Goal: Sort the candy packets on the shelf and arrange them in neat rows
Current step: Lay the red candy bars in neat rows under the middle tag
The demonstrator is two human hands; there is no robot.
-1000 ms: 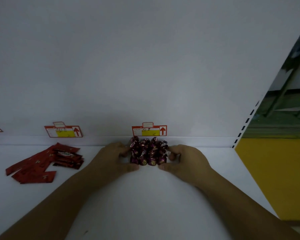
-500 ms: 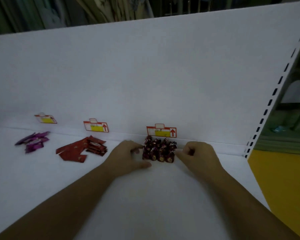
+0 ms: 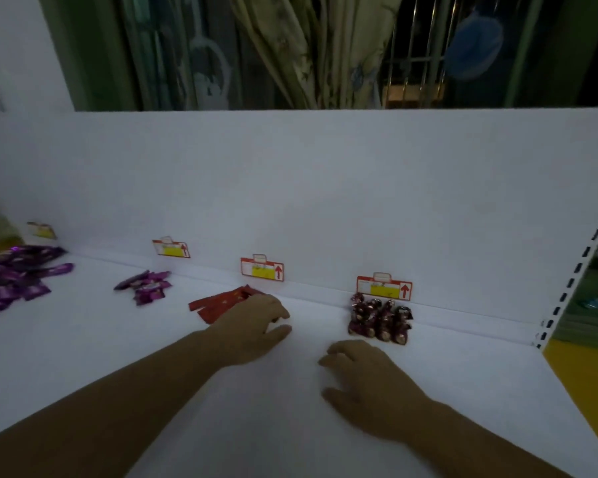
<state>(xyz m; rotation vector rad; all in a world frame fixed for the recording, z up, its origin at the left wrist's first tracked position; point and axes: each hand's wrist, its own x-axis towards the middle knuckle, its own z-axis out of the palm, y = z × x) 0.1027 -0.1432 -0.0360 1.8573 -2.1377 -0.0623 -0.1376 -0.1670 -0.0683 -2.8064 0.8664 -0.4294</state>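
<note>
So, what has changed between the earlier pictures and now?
Both hands let go of the block of dark wrapped candies. The left hand moved left to the red flat packets; the right hand drew back towards the person and is over the shelf, holding nothing. The candies stayed in their rows under the price tag; the red packets are still a loose pile.

White shelf (image 3: 83,346) holds purple packets (image 3: 11,281), red packets (image 3: 218,305) and dark wrapped candies (image 3: 380,320).
</note>
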